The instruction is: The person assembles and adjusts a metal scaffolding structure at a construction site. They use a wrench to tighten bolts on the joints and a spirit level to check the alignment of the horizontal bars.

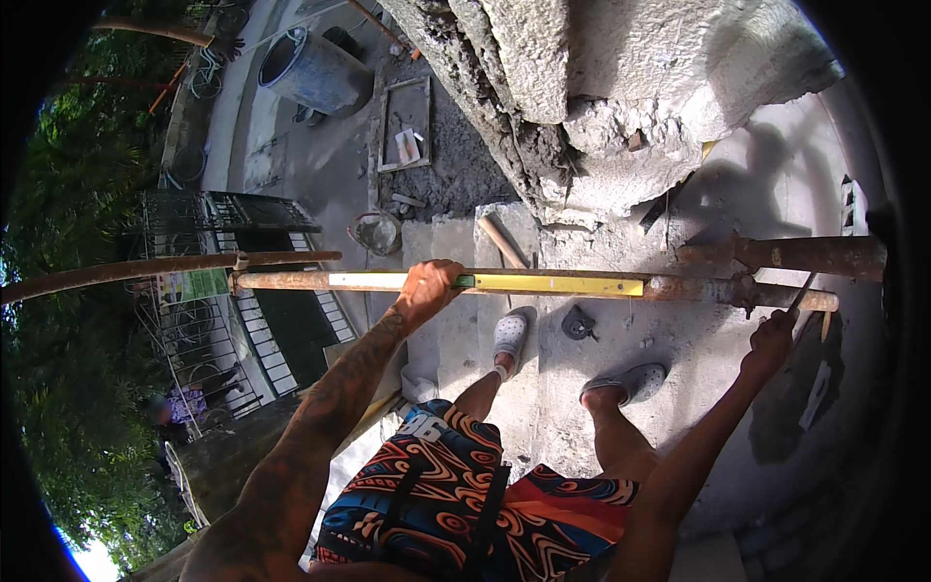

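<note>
My left hand [427, 288] is closed around a long yellow spirit level [558, 284], near a green part of it. The level lies along a rusty horizontal metal pipe [693, 289]; its left stretch looks white in the glare. Over at the right, my right hand [772, 339] is closed, below the pipe's far right end. A thin, dark, stick-like tool [805, 290] rises from its fingers past the pipe; its kind is unclear.
A rough concrete column [621, 145] stands ahead. Wet mortar [456, 160], a wooden frame [404, 126], a bucket [376, 233] and a large drum [315, 73] are at the far left. A wooden-handled tool [502, 242] lies beyond the pipe; a dark round object [579, 323] sits between my feet.
</note>
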`<state>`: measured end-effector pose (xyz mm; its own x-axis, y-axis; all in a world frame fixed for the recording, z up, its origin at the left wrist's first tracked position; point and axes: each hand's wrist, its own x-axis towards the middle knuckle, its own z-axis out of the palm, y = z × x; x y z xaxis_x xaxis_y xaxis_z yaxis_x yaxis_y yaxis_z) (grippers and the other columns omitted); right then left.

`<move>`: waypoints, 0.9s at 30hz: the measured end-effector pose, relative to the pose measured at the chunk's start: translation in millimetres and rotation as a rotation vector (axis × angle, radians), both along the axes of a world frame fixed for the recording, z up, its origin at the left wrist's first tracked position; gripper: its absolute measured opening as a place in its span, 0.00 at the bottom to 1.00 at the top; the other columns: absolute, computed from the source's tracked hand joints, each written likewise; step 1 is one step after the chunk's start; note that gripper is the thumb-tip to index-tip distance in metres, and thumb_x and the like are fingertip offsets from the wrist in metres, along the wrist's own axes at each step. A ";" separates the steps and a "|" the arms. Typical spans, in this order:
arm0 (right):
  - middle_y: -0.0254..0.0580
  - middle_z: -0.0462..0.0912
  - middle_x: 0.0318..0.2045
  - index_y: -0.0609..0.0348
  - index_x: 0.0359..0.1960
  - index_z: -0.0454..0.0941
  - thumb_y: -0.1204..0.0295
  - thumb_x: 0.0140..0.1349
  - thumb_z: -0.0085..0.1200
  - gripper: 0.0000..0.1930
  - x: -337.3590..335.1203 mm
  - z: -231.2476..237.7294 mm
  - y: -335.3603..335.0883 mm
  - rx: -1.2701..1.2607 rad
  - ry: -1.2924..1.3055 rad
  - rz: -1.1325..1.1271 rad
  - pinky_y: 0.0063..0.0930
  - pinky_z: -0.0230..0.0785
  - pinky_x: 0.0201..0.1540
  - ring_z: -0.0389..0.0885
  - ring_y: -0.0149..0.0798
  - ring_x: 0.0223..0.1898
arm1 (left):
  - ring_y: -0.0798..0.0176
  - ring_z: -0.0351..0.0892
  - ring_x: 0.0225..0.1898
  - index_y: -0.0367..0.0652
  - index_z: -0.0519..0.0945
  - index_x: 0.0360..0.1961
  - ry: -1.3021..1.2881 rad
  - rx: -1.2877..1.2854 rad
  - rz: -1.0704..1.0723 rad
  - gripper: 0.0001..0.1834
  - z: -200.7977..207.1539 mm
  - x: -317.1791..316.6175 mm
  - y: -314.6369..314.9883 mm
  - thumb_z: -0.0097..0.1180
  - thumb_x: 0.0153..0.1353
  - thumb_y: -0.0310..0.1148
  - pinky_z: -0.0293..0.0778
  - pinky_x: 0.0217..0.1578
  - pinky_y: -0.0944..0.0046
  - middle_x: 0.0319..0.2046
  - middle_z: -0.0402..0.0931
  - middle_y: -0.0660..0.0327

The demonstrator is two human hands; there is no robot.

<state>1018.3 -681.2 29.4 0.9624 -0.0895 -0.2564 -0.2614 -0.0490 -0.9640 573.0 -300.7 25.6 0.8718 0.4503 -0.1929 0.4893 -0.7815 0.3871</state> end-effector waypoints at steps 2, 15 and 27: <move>0.23 0.58 0.14 0.58 0.30 0.76 0.56 0.73 0.49 0.19 3.2 12.9 -3.6 0.127 -0.168 0.059 0.19 0.41 0.13 0.52 0.20 0.12 | 0.50 0.85 0.34 0.43 0.83 0.38 0.013 -0.004 0.005 0.09 0.7 -0.1 -0.3 0.67 0.56 0.32 0.80 0.33 0.55 0.32 0.83 0.56; 0.24 0.59 0.14 0.61 0.31 0.76 0.53 0.73 0.49 0.22 -14.0 21.8 14.7 0.069 -0.075 -0.085 0.21 0.41 0.14 0.51 0.20 0.12 | 0.49 0.85 0.33 0.43 0.83 0.36 -0.029 -0.006 0.009 0.09 0.5 -0.2 -1.0 0.69 0.54 0.31 0.79 0.33 0.53 0.31 0.83 0.55; 0.28 0.59 0.13 0.56 0.26 0.71 0.49 0.74 0.41 0.25 -28.5 16.8 35.9 -0.175 -0.100 -0.001 0.22 0.43 0.15 0.54 0.25 0.12 | 0.50 0.85 0.34 0.43 0.82 0.36 -0.009 -0.006 0.001 0.10 -4.2 -2.4 1.0 0.68 0.54 0.32 0.80 0.34 0.54 0.32 0.83 0.57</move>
<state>989.8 -645.3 46.2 0.9823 -0.1254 -0.1395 -0.1645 -0.2181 -0.9620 570.6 -299.7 21.3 0.8732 0.4498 -0.1878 0.4864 -0.7789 0.3959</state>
